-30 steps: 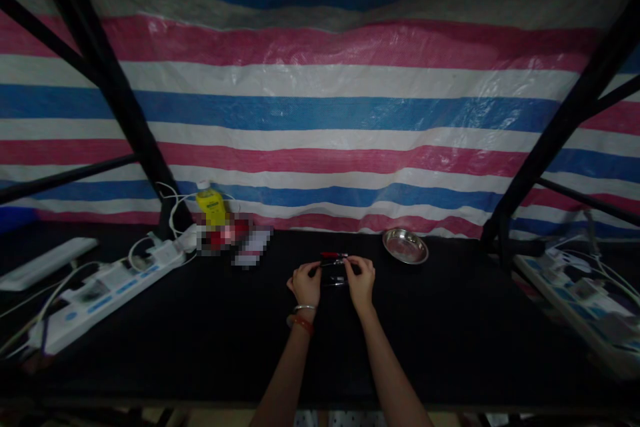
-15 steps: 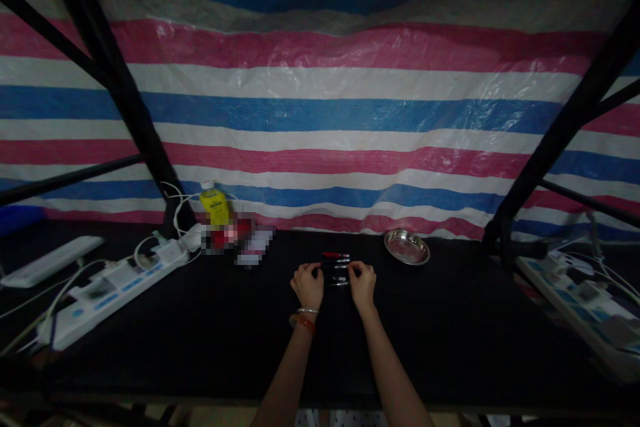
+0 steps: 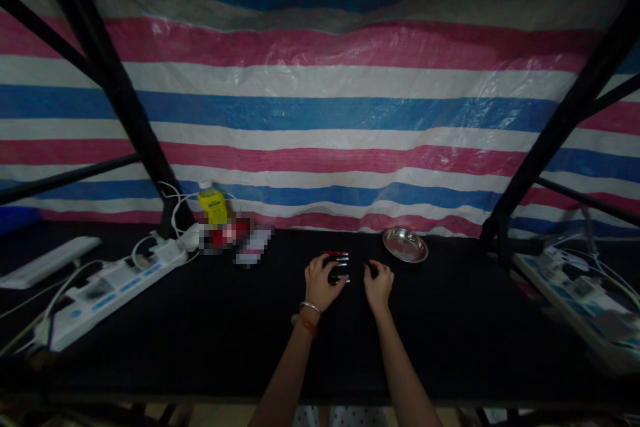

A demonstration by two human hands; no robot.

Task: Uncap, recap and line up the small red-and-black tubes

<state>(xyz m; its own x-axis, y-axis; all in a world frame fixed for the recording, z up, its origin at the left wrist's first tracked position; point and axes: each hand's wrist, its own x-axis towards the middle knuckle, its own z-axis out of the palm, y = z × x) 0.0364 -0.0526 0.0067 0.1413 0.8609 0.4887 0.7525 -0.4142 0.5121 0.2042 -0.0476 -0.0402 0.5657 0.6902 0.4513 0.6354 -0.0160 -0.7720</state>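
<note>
Several slim pens (image 3: 341,259) with shiny silver ends lie side by side on the black table; the farthest one (image 3: 330,253) is red. My left hand (image 3: 321,285), with a silver bangle and an orange-red bracelet at the wrist, rests over their left part, fingers spread and thumb beside the nearest silver end. To the right of the pens is my right hand (image 3: 379,285), its thumb and fingertips pinched around something small and dark that I cannot make out. A round shiny metal dish (image 3: 405,245) sits behind and to the right of that hand.
A yellow bottle (image 3: 213,207) stands at the back left, with a blurred-out red item and a pale item (image 3: 255,245) beside it. Power strips with plugs and cables lie at the left (image 3: 107,297) and right (image 3: 580,300). Black frame posts rise on both sides before the striped sheet.
My right hand has moved right, away from the pens. My left hand has shifted slightly right and up, and its fingers have spread over the pens.
</note>
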